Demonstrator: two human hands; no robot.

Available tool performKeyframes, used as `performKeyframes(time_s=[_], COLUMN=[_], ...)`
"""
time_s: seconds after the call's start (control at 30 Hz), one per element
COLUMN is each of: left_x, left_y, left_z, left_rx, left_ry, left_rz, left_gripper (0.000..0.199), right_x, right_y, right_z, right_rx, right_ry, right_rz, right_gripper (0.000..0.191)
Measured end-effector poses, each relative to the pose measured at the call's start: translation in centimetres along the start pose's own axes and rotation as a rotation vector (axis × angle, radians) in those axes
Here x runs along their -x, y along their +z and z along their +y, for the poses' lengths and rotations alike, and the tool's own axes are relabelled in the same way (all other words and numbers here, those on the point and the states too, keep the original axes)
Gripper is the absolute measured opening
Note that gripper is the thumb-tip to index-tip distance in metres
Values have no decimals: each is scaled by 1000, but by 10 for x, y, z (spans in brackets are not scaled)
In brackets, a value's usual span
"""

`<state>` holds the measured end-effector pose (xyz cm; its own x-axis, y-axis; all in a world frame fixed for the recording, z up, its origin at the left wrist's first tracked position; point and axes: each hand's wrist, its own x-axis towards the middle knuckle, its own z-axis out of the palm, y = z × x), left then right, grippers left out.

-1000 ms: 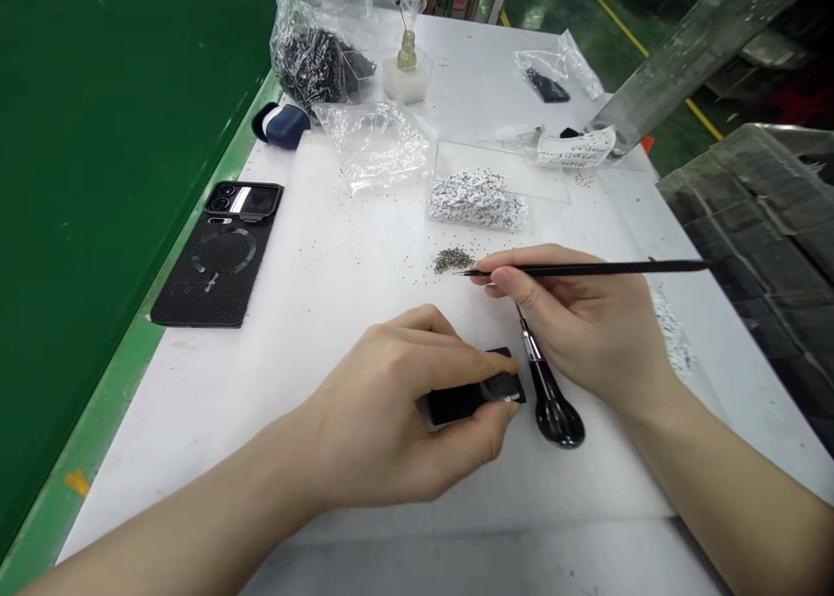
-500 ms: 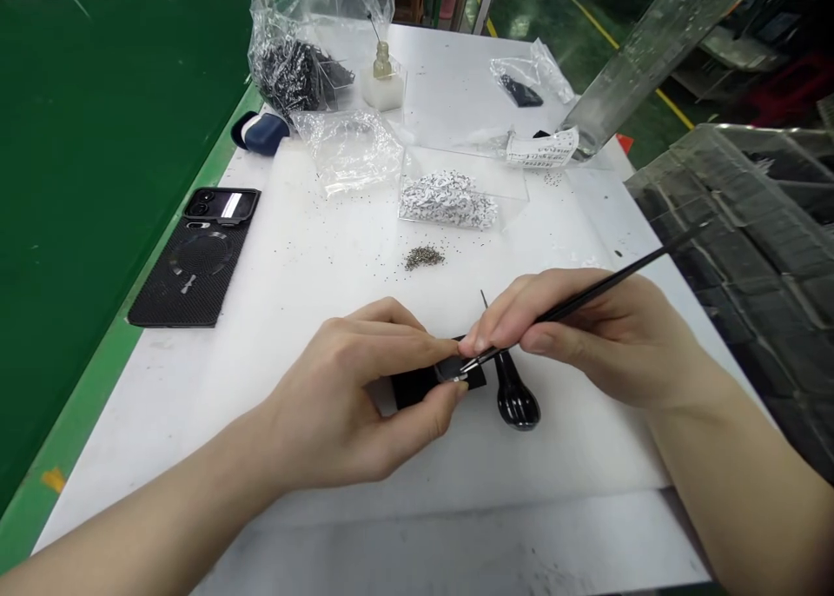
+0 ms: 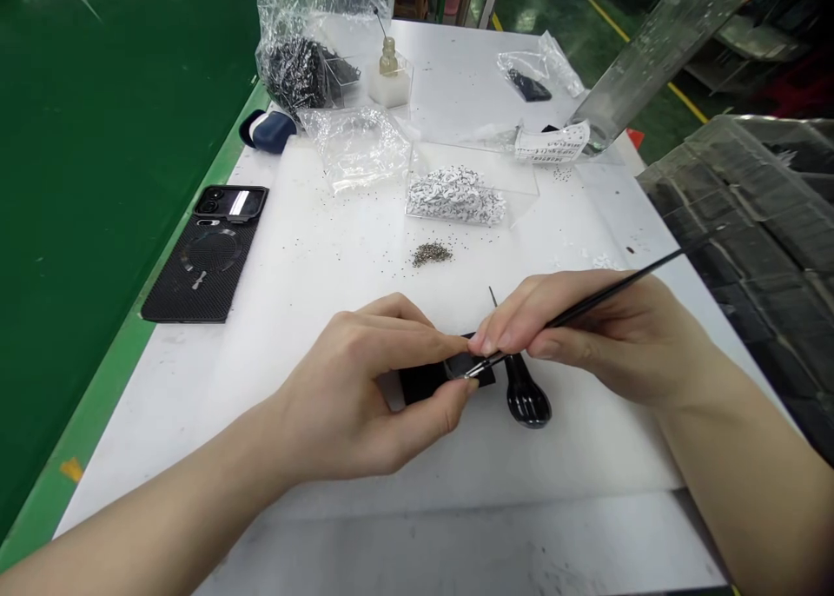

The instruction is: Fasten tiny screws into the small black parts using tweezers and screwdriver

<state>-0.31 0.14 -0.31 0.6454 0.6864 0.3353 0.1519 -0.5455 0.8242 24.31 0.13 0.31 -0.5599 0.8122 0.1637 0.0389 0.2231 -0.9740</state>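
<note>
**Tweezers [image 3: 521,327] meet a black piece [image 3: 423,383] between two hands**

The left hand [image 3: 352,387] pinches the black rectangular piece between thumb and fingers, clamped firmly at its edges. The right hand [image 3: 605,335] grips the long, thin tweezers like a pen, its fingers closed around them, and brings their tips right up to a shiny patch [image 3: 461,367] at the near end of the piece. The tips look close together, but they are too small to tell whether they hold anything. Both hands sit close together above the middle of the white table [image 3: 313,318], and their fingers hide much of the piece – whether it touches the table, I cannot tell.

Just beside the right hand lies a black-handled tool [image 3: 526,402], its thin metal point sticking out from under the fingers. Beyond the hands sits a small heap of grey specks [image 3: 431,253], with more scattered across the table. Farther on are a clear tray of black-and-white bits [image 3: 456,196], a crumpled plastic bag [image 3: 355,149], a bag of dark parts [image 3: 296,75] and a small bottle [image 3: 389,57] on a white block [image 3: 389,88]. To the left lie a phone in a black case [image 3: 205,257] and a blue earbud case [image 3: 268,131] – both well away from the hands.
</note>
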Motion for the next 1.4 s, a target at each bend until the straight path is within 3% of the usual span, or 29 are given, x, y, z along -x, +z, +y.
performKeyframes(time_s=[0.67,1.4], left_x=[0,-2], left_y=[-2,-5], left_z=[2,4], left_rx=[4,17], left_ry=[-35,-64], left_rz=[-19,-41], left_gripper=[9,14], right_x=[-1,0], right_y=[0,-1], right_z=[-1,-4], right_rx=[-3,-1], right_ry=[17,-8], right_rz=[36,-11], right_gripper=[15,18])
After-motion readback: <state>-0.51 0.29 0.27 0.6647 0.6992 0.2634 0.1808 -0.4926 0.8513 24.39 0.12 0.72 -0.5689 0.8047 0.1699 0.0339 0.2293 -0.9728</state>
